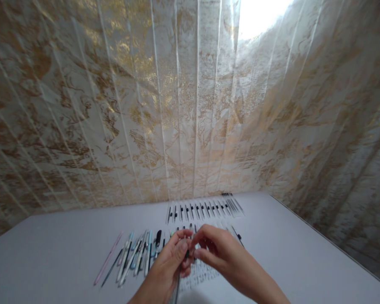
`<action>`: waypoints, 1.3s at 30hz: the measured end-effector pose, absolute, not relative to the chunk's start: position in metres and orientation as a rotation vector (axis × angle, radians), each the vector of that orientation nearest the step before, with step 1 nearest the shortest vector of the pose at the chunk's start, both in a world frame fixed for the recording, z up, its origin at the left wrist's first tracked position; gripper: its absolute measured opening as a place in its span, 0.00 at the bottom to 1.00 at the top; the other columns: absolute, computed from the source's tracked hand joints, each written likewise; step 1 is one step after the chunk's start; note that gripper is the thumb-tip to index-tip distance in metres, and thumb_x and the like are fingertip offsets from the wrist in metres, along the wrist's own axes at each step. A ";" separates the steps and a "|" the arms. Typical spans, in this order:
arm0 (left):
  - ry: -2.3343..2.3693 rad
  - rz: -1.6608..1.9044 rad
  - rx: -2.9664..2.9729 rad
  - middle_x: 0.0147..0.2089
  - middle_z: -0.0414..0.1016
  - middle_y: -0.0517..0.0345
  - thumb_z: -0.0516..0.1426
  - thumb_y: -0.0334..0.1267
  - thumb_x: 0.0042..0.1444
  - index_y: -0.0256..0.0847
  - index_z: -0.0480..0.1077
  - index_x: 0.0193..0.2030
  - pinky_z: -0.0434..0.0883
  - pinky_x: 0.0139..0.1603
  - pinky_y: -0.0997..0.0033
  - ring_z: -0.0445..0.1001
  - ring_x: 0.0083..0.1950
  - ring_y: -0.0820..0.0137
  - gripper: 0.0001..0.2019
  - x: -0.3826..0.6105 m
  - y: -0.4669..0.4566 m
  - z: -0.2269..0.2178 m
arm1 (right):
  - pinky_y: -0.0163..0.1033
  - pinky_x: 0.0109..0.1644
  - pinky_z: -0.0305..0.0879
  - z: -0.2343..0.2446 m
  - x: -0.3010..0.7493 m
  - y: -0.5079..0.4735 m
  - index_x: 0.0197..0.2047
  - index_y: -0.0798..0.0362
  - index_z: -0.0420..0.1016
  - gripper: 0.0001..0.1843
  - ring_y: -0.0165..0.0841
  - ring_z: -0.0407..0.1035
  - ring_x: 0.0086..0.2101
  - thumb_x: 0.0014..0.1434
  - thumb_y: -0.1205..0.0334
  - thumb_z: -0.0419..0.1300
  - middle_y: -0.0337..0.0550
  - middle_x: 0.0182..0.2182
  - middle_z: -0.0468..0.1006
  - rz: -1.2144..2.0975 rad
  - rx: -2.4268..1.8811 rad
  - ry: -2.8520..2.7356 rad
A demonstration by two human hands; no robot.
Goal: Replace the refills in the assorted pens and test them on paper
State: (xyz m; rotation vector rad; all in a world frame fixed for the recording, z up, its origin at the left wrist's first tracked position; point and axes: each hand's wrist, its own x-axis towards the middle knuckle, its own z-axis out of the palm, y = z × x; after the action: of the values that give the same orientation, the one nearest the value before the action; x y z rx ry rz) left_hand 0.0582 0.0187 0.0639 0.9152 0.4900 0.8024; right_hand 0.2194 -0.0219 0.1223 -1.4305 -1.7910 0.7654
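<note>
My left hand point(169, 264) is closed round a thin dark pen point(178, 287) whose shaft runs down past my palm. My right hand point(221, 251) meets it from the right, fingers pinched at the pen's upper end beside my left thumb. Both hands hover over the white table point(50, 261), just in front of a group of loose pens point(136, 255) lying side by side to the left. A row of clear pen barrels with dark tips point(204, 209) lies farther back. Under my hands lies a printed sheet point(202, 274), partly hidden.
A single pink pen point(107, 258) lies at the left end of the loose group. A gold-and-white patterned curtain point(177, 105) hangs right behind the table and along its right edge. Bright light comes through it at top right.
</note>
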 end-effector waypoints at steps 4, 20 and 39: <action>0.496 0.833 0.874 0.37 0.67 0.61 0.62 0.54 0.55 0.44 0.62 0.53 0.56 0.31 0.77 0.59 0.30 0.78 0.26 0.060 0.016 0.059 | 0.33 0.34 0.58 0.119 0.199 -0.022 0.30 0.53 0.71 0.11 0.29 0.65 0.29 0.48 0.79 0.61 0.35 0.28 0.74 0.692 -1.516 -1.820; 0.534 0.668 1.567 0.38 0.68 0.58 0.48 0.58 0.64 0.43 0.45 0.67 0.57 0.53 0.60 0.67 0.42 0.65 0.32 0.044 0.011 0.075 | 0.32 0.32 0.61 0.129 0.234 -0.022 0.34 0.51 0.76 0.02 0.29 0.68 0.29 0.59 0.66 0.61 0.36 0.27 0.76 0.740 -1.295 -1.761; 0.644 0.558 1.818 0.40 0.74 0.55 0.44 0.50 0.67 0.40 0.40 0.70 0.61 0.56 0.63 0.72 0.45 0.64 0.30 0.034 0.012 0.098 | 0.34 0.38 0.63 0.126 0.206 -0.029 0.31 0.51 0.69 0.14 0.33 0.74 0.31 0.69 0.62 0.49 0.39 0.28 0.83 0.613 -1.427 -2.064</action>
State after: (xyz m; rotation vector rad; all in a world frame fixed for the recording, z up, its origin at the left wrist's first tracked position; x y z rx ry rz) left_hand 0.0345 0.0116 0.0980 1.8176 0.6443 0.5583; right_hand 0.2063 -0.0292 0.1256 -1.4270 -2.0640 0.6127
